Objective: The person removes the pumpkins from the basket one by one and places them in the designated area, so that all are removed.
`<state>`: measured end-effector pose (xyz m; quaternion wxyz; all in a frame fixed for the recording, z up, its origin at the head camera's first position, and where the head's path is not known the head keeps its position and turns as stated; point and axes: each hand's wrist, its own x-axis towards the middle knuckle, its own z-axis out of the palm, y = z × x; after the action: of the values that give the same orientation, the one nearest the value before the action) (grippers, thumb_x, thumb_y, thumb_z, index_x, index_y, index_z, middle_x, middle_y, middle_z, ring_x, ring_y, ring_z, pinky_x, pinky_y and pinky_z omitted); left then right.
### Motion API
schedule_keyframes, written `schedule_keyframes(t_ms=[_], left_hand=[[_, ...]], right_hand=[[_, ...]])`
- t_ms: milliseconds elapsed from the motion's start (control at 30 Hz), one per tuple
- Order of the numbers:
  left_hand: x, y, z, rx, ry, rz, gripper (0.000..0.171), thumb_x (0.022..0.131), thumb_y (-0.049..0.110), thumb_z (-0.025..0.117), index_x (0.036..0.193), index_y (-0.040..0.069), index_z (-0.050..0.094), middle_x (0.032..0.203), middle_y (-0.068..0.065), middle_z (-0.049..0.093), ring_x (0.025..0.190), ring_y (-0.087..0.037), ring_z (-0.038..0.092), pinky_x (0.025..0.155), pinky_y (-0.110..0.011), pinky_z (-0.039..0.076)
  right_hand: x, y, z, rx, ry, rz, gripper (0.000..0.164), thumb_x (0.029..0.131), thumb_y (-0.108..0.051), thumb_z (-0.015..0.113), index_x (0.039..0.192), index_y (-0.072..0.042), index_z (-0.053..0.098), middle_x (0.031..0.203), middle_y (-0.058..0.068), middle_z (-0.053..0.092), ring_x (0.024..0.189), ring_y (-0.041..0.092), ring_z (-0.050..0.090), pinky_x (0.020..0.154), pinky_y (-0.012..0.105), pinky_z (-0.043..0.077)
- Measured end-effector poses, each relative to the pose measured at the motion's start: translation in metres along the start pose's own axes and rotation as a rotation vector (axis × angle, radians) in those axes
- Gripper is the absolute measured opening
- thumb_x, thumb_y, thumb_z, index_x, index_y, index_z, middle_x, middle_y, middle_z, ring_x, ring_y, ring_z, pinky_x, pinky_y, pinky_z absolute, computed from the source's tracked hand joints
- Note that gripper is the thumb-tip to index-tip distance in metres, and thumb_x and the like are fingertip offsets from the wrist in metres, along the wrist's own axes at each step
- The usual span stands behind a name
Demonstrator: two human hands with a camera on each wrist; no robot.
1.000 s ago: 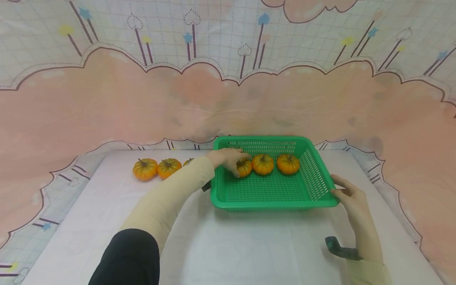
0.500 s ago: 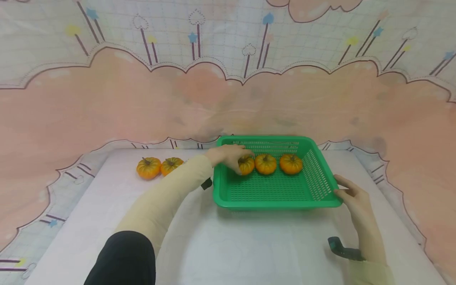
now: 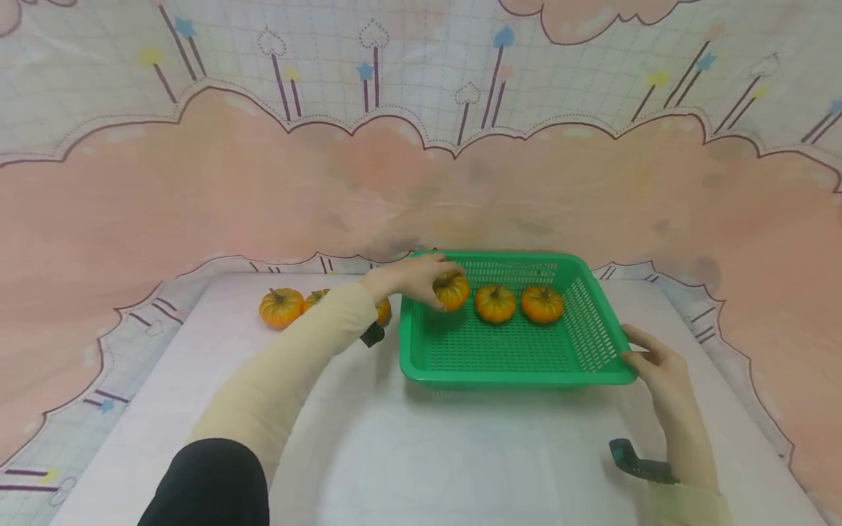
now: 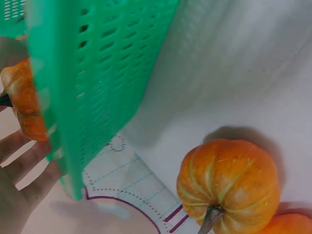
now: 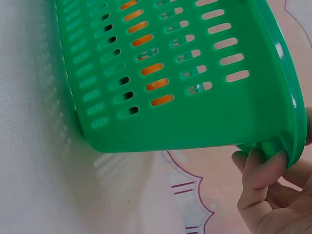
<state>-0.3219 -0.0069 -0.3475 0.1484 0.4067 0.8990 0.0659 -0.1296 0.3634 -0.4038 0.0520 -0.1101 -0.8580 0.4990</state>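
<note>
My left hand (image 3: 416, 279) grips a small orange pumpkin (image 3: 452, 291) just inside the left rim of a green plastic basket (image 3: 520, 378). The pumpkin is raised off the basket's floor. Two more pumpkins, a middle one (image 3: 495, 304) and a right one (image 3: 542, 305), sit in the basket. In the left wrist view, the fingers (image 4: 29, 187) reach around the held pumpkin (image 4: 27, 105) behind the basket's side. My right hand (image 3: 661, 372) holds the basket's right rim, and the right wrist view shows its fingers (image 5: 263, 170) curled at that rim.
Left of the basket, a pumpkin (image 3: 281, 308) stands on the white tabletop (image 3: 460, 453). Beside it, my left sleeve (image 3: 296, 365) partly covers another pumpkin (image 3: 314, 298) and a further pumpkin (image 3: 384, 313) near the basket. A patterned cloth (image 3: 395, 190) rises behind.
My left hand has lifted the left pumpkin from the basket's floor and drawn slightly toward the left rim. The right hand keeps its hold on the basket. The head view has shifted a little.
</note>
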Motion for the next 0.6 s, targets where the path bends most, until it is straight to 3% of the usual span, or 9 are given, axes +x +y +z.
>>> schedule_keyframes(t_ms=[133,267,333,467,600], left_hand=[[-0.010,0.004,-0.006,-0.035,0.040,-0.002,0.076,0.080,0.038,0.074,0.146,0.026,0.039,0.138,-0.008,0.043,0.123,-0.026,0.046,0.101,-0.048,0.044],[-0.021,0.007,-0.012,-0.047,0.072,-0.033,0.075,0.080,0.041,0.073,0.146,0.032,0.038,0.148,-0.008,0.036,0.134,-0.028,0.040,0.103,-0.050,0.043],[-0.027,0.008,-0.014,-0.046,0.101,-0.047,0.076,0.079,0.043,0.073,0.146,0.032,0.038,0.147,-0.007,0.038,0.131,-0.026,0.042,0.099,-0.049,0.046],[-0.038,0.009,-0.016,-0.035,0.172,-0.055,0.076,0.077,0.043,0.073,0.145,0.030,0.041,0.134,-0.004,0.046,0.116,-0.022,0.048,0.089,-0.045,0.049],[-0.050,0.009,-0.016,-0.034,0.229,-0.069,0.076,0.077,0.043,0.073,0.145,0.028,0.041,0.134,-0.005,0.047,0.117,-0.024,0.048,0.091,-0.046,0.048]], right_hand=[[0.000,0.000,0.000,-0.001,-0.004,0.006,0.052,0.100,-0.023,0.048,0.147,-0.005,0.037,0.096,-0.034,0.051,0.081,-0.009,0.058,0.095,0.041,0.038],[-0.001,-0.001,0.000,0.036,-0.011,0.015,0.052,0.100,-0.024,0.048,0.148,-0.006,0.037,0.094,-0.031,0.053,0.079,-0.009,0.058,0.101,0.054,0.035],[-0.002,-0.002,-0.001,0.058,-0.011,0.016,0.052,0.099,-0.024,0.048,0.148,-0.007,0.037,0.093,-0.030,0.054,0.078,-0.008,0.058,0.103,0.060,0.031],[-0.002,-0.003,0.000,0.068,-0.002,0.015,0.051,0.099,-0.023,0.048,0.147,-0.007,0.038,0.093,-0.030,0.054,0.077,-0.007,0.059,0.102,0.058,0.031],[-0.002,-0.003,0.000,0.066,0.001,0.020,0.051,0.099,-0.023,0.048,0.147,-0.007,0.038,0.095,-0.030,0.053,0.077,-0.007,0.059,0.102,0.058,0.030]])
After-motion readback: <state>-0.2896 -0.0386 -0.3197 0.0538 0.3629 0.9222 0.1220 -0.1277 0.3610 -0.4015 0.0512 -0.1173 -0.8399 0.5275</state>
